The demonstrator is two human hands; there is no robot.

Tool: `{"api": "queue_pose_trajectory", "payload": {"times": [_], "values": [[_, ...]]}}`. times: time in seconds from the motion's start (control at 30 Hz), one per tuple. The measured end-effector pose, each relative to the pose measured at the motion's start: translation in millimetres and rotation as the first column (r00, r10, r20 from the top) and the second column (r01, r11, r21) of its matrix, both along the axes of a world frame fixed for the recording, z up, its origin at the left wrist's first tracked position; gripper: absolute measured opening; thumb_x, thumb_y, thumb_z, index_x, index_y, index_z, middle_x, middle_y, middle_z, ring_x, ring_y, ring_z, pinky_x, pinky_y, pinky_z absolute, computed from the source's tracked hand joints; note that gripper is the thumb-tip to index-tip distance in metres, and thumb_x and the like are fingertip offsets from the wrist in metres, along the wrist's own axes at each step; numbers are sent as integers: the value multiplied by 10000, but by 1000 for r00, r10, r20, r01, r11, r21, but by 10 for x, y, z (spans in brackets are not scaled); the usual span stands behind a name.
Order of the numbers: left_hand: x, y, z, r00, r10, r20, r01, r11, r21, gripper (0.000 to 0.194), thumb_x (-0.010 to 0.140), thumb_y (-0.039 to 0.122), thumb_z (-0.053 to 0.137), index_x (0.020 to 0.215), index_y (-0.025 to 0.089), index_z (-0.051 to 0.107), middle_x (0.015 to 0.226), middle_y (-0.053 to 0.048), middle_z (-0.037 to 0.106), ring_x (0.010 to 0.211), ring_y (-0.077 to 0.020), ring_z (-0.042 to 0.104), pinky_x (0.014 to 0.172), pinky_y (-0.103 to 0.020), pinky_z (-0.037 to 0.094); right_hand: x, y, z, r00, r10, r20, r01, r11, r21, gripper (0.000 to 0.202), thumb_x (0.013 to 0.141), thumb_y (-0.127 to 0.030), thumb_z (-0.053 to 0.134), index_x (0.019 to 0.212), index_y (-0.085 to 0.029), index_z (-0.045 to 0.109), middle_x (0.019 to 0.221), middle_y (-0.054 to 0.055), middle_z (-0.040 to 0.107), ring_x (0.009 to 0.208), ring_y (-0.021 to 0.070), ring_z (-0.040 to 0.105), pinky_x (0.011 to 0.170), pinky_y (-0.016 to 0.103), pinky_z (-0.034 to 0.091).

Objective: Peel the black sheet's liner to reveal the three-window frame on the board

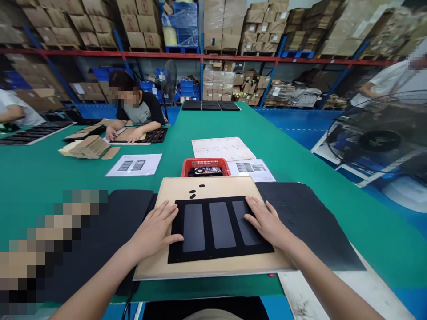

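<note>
While I watch from the head camera, both hands press flat on one sheet.
Black sheet: black die-cut sheet (218, 229) with three grey windows, lying on the tan cardboard backing (180, 189).
Left hand: my left hand (155, 233), fingers spread flat, grasping nothing, on the sheet's left edge.
Right hand: my right hand (267, 224), fingers extended flat, on its right window.
Beyond the sheet: red basket (206, 163), then a seated co-worker (135, 106).

Warehouse: blue-and-red steel racking (200, 55) stacked with brown cardboard boxes (133, 22), blue painted floor (300, 124), long green-covered table (283, 146).
</note>
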State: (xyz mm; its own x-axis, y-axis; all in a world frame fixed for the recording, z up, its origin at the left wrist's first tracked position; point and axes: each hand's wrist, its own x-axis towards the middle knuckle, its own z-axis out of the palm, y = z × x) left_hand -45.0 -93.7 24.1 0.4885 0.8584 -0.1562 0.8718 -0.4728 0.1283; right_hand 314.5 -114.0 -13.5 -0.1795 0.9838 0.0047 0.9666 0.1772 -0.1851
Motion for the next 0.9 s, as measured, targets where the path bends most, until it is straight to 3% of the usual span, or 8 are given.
{"api": "queue_pose_trajectory", "payload": {"times": [0.17,0.27,0.47,0.57,0.63,0.7,0.8,0.9], "values": [[15,4,-82,998,4,64,-9,996,84,724,810,676,486,1378,229,446,1440,-93,438,1388,-336,243,1091,-502,282,41,101,-124,1000,-3,-8,4,997,81,570,949,-470,225,1418,-169,343,1410,140,429,1339,256,328,1096,560,164],[-13,8,-94,996,1,84,-7,998,68,703,824,662,480,1393,252,420,1449,-88,426,1390,-327,242,1096,-498,272,97,113,-161,1000,-22,-1,22,998,66,575,937,-480,217,1409,-183,355,1391,135,456,1331,258,343,1095,565,147],[-199,7,-62,984,11,180,-4,999,-40,521,934,510,395,1412,303,374,1486,-25,369,1431,-289,95,1104,-496,233,207,119,-215,997,-71,-37,75,991,108,627,910,-523,170,1379,-176,399,1381,116,473,1347,253,312,1093,547,164],[-240,45,-98,973,42,226,-45,999,7,414,959,417,370,1325,284,507,1479,-20,386,1430,-300,71,1100,-511,229,256,84,-209,989,-108,-101,125,976,181,673,889,-579,153,1371,-186,412,1378,106,478,1349,255,308,1085,531,189],[-219,94,-131,963,86,254,-109,991,76,331,951,342,401,1179,265,628,1422,-25,466,1412,-304,143,1089,-504,252,275,56,-185,983,-115,-142,146,962,231,689,881,-605,149,1362,-196,423,1373,103,485,1345,261,315,1081,525,200],[-169,155,-159,952,138,272,-178,976,128,242,924,275,459,1008,240,683,1279,-38,580,1333,-285,307,1055,-462,315,284,30,-160,979,-112,-168,154,952,264,682,883,-611,155,1354,-201,430,1376,101,483,1342,263,320,1081,515,209],[-87,239,-176,945,193,263,-236,961,146,164,899,227,497,854,210,654,1025,-44,641,1093,-236,494,937,-383,421,286,1,-145,978,-98,-186,149,947,286,643,894,-605,185,1349,-222,430,1372,90,489,1330,265,342,1080,513,224],[-41,287,-158,962,177,209,-211,966,153,158,903,206,481,810,197,608,938,-40,623,957,-215,522,827,-338,455,277,-30,-134,974,-81,-213,143,945,294,651,893,-621,200,1341,-213,439,1356,95,505,1318,280,359,1077,524,245]]}}
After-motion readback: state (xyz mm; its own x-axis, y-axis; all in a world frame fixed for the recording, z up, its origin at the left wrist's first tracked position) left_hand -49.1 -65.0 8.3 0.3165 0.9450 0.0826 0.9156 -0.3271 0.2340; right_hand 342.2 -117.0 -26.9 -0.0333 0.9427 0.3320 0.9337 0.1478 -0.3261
